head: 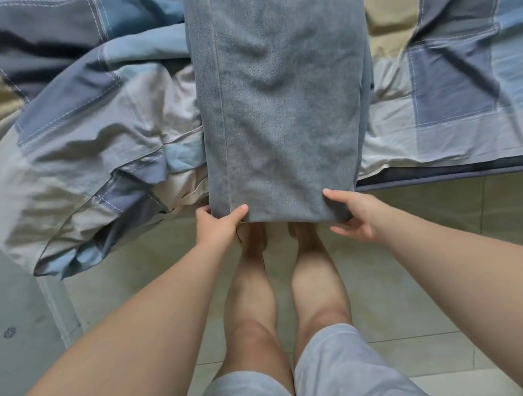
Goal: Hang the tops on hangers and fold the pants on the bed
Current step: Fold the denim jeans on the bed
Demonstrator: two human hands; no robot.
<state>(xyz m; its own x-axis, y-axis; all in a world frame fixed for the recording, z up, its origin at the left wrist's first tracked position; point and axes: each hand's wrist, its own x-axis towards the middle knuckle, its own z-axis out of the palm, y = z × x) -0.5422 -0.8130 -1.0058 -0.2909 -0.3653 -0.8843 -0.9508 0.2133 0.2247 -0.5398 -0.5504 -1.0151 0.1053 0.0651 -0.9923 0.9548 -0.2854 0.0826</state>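
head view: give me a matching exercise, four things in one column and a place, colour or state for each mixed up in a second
1 jeans
2 checked duvet
3 left hand
4 floor

a pale tiles
b grips the jeans' near left corner
c bunched at the left side of the bed
d blue-grey, stretched flat over the bed

Pairs: 1-d, 2-c, 3-b, 4-a

The jeans (278, 116) are being gripped, thumbs uppermost, by the left hand (219, 224) and right hand (356, 212), arms (155, 303) outstretched.
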